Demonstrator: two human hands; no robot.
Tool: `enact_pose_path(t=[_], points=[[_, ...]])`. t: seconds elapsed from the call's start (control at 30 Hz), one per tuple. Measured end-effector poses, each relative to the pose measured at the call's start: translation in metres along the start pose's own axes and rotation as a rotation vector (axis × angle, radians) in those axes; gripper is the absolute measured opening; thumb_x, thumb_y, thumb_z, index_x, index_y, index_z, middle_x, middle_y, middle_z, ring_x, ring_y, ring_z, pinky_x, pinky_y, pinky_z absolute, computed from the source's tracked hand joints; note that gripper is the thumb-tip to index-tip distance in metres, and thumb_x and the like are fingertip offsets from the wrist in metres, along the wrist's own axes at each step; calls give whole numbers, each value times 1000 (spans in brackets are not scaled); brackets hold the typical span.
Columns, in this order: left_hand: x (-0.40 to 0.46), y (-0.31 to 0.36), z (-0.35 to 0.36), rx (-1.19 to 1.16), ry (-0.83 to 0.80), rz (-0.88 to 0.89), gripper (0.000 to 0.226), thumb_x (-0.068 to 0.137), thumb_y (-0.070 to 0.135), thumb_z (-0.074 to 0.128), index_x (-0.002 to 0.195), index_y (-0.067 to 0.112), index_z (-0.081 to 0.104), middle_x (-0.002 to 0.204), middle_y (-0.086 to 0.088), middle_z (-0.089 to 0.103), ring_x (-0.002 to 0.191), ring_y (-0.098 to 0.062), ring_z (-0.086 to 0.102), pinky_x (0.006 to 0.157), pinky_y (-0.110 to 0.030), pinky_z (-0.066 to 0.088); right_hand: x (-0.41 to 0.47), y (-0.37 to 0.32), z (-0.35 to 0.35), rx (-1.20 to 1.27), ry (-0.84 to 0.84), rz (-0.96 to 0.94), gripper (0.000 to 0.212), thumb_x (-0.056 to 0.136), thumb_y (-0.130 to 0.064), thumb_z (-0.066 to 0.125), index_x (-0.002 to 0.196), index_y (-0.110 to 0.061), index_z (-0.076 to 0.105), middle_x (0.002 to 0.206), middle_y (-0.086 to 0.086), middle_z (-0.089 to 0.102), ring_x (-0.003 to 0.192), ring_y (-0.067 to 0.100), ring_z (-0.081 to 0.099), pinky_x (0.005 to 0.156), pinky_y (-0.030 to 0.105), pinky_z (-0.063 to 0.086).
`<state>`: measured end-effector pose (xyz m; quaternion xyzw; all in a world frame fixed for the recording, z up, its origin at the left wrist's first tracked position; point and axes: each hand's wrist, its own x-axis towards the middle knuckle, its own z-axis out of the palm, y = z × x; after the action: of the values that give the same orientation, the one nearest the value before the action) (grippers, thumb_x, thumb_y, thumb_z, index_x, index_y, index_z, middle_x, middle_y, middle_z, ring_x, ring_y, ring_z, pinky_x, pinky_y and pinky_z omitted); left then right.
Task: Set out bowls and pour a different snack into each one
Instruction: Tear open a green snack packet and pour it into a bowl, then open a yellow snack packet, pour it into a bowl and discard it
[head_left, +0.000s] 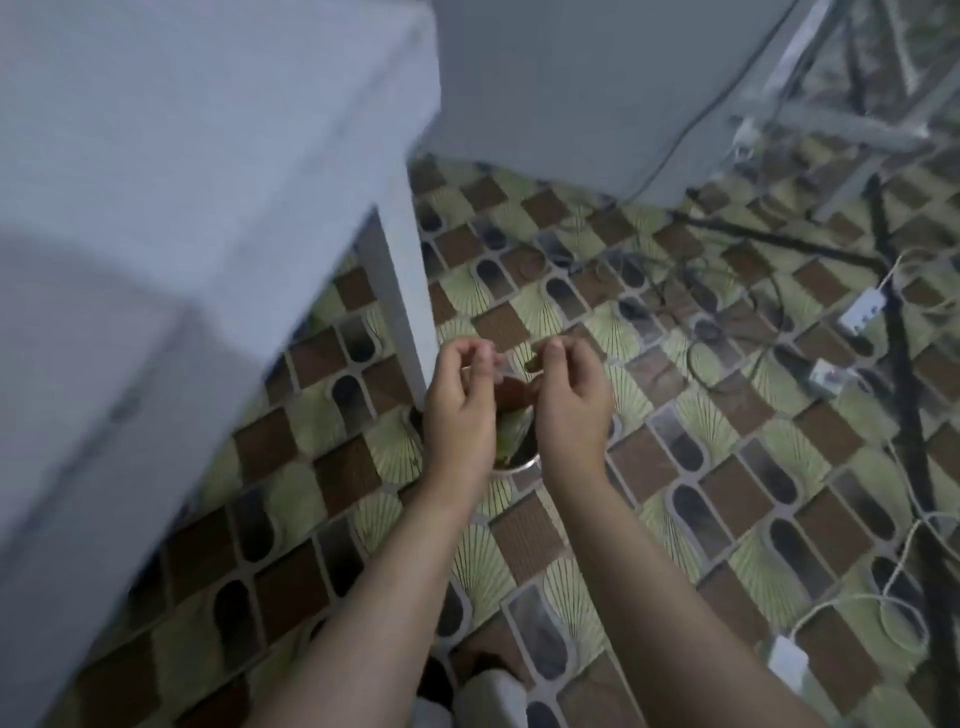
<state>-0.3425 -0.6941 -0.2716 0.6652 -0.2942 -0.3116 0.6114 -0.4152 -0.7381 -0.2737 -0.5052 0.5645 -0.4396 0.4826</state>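
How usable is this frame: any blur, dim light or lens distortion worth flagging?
Head view: dim, bluish light throughout; the white table at left is smeared by motion blur; wide-angle bending curves the patterned floor; left hand and right hand are fairly sharp, but the clear packet they pinch is hard to make out.

no text, label, brand, number or sign can be read anywhere in this view. the transparent packet (511, 400) pinched between both hands near the centre is too blurred to show any print, and the white power strips (862, 310) at about 3 o'clock show no legible marking.
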Motion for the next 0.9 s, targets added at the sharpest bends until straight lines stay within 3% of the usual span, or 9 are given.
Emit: enact_pose_path(t=[0.07,0.2,0.37,0.5,0.67,0.8,0.9], points=[[-11,73,-21,6,63,140,18,104,24,40,94,26,55,88,8,62,82,-7,60,72,-19,47,-21,-79,2,104,-68,-76,23,100,-20,51,80,-19,63,70,-9,62,69,13,58,69,37,51],[-30,204,-94,-4,182,314,22,103,12,38,94,24,55,86,10,62,78,-11,59,73,-26,49,-76,-215,20,299,-238,-190,23,100,-17,51,83,-14,66,71,-5,62,66,10,56,61,26,48],[-80,312,-212,45,400,492,18,95,15,42,95,27,55,86,7,61,77,-12,56,73,-24,48,-165,-327,63,393,-573,-207,23,98,-14,50,83,-10,67,64,-4,58,59,10,52,56,23,47],[-137,344,-300,109,650,505,17,91,16,43,93,28,54,80,12,61,74,-11,55,73,-29,46,-243,-370,106,366,-887,-264,23,96,-14,49,82,-10,68,66,-3,59,58,10,51,55,21,45],[-229,350,-407,132,979,550,16,91,16,42,93,27,54,81,11,61,73,-9,54,71,-24,44,-371,-392,157,312,-1236,-349,22,94,-14,51,80,-13,68,70,-5,61,58,9,52,56,23,47],[-292,341,-481,146,1169,575,26,98,2,42,92,25,54,85,2,59,76,-12,54,71,-23,42,-468,-391,193,292,-1359,-433,23,94,-17,52,79,-15,68,72,-7,63,62,9,54,57,23,47],[-333,332,-536,155,1263,558,24,98,3,41,91,22,55,85,-3,57,75,-17,52,75,-32,42,-533,-385,216,280,-1393,-467,23,95,-17,51,80,-15,68,74,-7,64,59,4,54,55,24,49]])
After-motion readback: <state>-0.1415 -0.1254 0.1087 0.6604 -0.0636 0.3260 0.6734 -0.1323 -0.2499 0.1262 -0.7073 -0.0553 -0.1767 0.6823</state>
